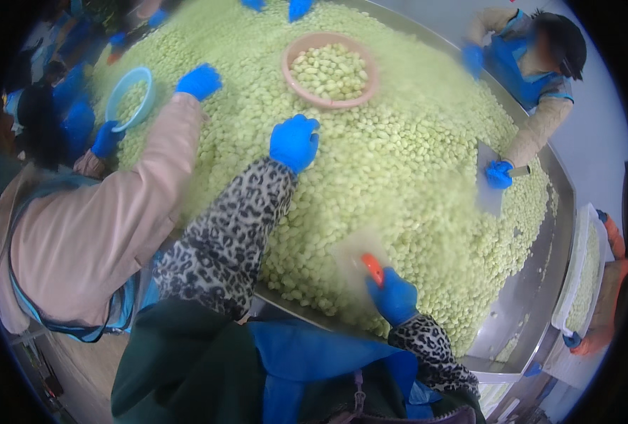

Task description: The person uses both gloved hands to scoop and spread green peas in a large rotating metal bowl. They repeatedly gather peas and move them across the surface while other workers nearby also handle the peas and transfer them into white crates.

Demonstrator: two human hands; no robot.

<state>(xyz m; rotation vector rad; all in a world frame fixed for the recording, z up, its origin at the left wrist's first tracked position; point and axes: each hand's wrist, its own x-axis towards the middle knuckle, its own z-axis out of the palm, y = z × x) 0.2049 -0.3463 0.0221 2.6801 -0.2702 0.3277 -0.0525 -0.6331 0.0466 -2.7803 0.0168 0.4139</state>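
Observation:
Pale green, oval bean-like pieces [414,201] lie heaped in a wide metal tray [504,318]. My left hand [294,143], in a blue glove and leopard-print sleeve, rests palm down over the heap with its fingers bent; whether it holds a piece is hidden. Just beyond it stands a pink plastic bowl [329,100] filled with the same pieces. My right hand [395,297], also blue-gloved, grips the orange handle [372,269] of a flat scraper, whose pale blade [359,254] is blurred against the heap near the tray's front edge.
At the left, a co-worker's gloved hand [199,82] reaches over the heap; the other holds a light blue bowl [147,106]. At the right, another co-worker's hand [498,175] holds a metal scraper [488,196]. Beyond the tray's rim, someone holds a white tub [560,312]. More gloved hands are at the top.

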